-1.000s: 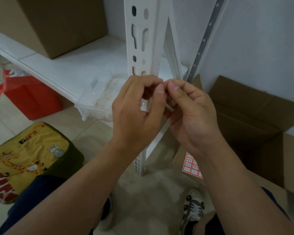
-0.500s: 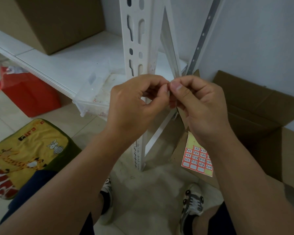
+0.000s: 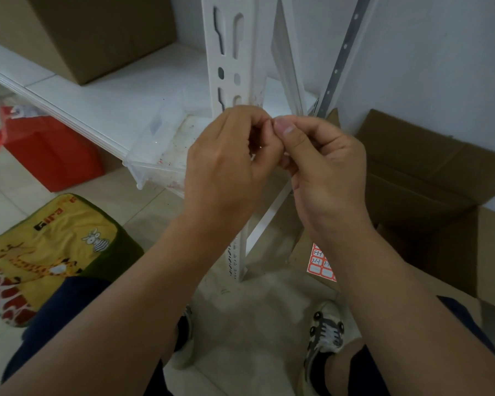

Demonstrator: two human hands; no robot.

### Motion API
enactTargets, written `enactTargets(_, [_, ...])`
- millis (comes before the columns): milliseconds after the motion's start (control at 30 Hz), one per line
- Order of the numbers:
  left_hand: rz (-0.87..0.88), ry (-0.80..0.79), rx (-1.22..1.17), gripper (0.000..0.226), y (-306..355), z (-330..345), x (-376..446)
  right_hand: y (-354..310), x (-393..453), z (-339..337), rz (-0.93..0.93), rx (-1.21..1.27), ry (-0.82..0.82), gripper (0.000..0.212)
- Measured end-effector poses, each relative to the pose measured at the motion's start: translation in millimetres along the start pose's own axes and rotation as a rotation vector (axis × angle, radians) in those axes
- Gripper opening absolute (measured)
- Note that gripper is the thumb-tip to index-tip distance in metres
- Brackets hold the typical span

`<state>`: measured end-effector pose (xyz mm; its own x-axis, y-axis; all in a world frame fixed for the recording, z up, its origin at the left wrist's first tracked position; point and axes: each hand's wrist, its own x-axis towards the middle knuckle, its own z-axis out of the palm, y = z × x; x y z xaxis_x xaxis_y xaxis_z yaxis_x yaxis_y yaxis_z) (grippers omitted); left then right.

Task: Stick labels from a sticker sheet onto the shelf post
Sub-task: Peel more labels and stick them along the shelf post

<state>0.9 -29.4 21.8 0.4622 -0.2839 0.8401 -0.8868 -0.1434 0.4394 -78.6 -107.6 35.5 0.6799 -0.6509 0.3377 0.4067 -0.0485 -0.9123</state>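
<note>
A white shelf (image 3: pixel 103 101) runs from the left edge toward the middle, with a brown box (image 3: pixel 97 32) on its far part and a clear plastic tray (image 3: pixel 160 150) at its front corner, overhanging the edge. The white slotted post (image 3: pixel 235 52) stands upright at that corner and reaches down to the tiled floor (image 3: pixel 240 324). Right of the post, an open carton (image 3: pixel 429 178) sits against the wall, flaps spread. On the floor at left lie a yellow giraffe-print cushion (image 3: pixel 49 252) and, behind it under the shelf, a red bag (image 3: pixel 49 150).

The 2 hands meet in front of the post, just below the shelf's level. The left hand (image 3: pixel 226 164) has its fingers curled, thumb and forefinger tips pressed together against the right hand's thumb. The right hand (image 3: pixel 323 172) is curled likewise, thumb on top. Whatever they pinch between them is hidden, so what each grips cannot be told.

The sticker sheet (image 3: pixel 320 264), red-bordered labels with handwriting, shows only as a corner below the right wrist, near the carton's front edge; whether the right hand holds it cannot be seen. 2 sneakers (image 3: pixel 325 332) show at the bottom.
</note>
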Motion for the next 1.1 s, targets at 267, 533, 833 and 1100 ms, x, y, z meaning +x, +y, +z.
enactTargets(267, [-0.103, 0.023, -0.036, 0.016, 6, 1, 1, -4, -1, 5, -0.058, -0.032, 0.066, 0.014])
enactTargets(533, [-0.294, -0.035, -0.281, 0.027, 16, -3, 6, -7, -3, 7, 0.209, 0.086, -0.074, 0.029])
enactTargets(833, [-0.312, -0.077, -0.446, 0.017, 13, -6, 5, -5, 2, -2, 0.242, 0.145, -0.163, 0.014])
enactTargets(1100, [-0.164, -0.074, -0.41, 0.008, 6, -9, 3, -13, 7, -7, 0.355, 0.264, -0.151, 0.01])
